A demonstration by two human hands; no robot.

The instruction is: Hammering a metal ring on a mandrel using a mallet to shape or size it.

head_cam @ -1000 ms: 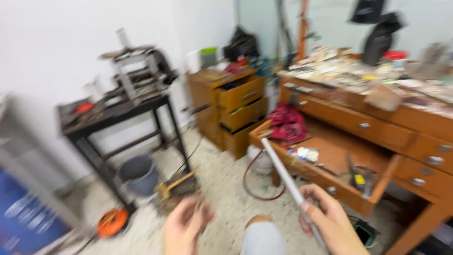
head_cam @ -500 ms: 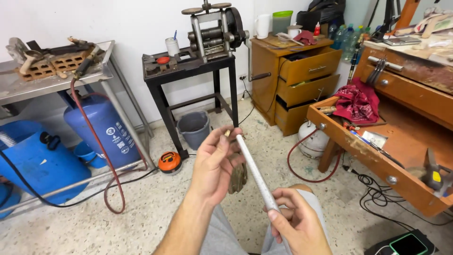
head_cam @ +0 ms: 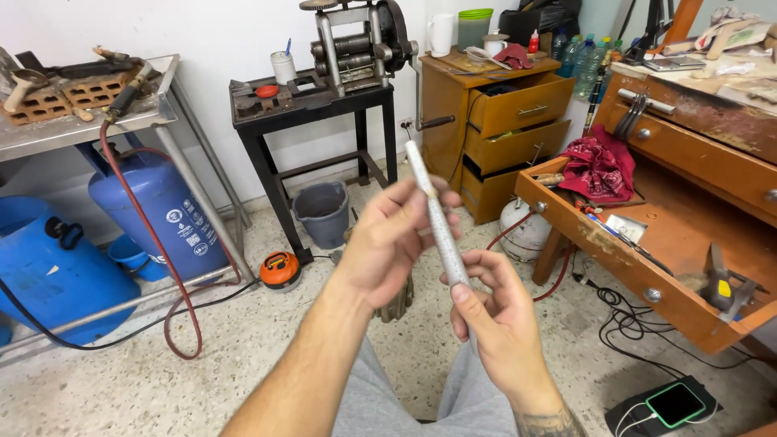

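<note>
Tapered metal rod [head_cam: 435, 217] stands tilted, gripped mid-shaft by left hand [head_cam: 396, 243], lower end by right hand [head_cam: 498, 316].

Grey shorts, tattooed right wrist [head_cam: 541, 422]

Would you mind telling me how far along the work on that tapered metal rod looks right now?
Done: nothing finished shows. In hand: the left hand grips the slim, grey, tapered metal rod around its middle, while the right hand pinches its lower end, holding it tilted above the lap. Left: the rolling mill on the black stand and the open wooden bench tray sit untouched.
</note>
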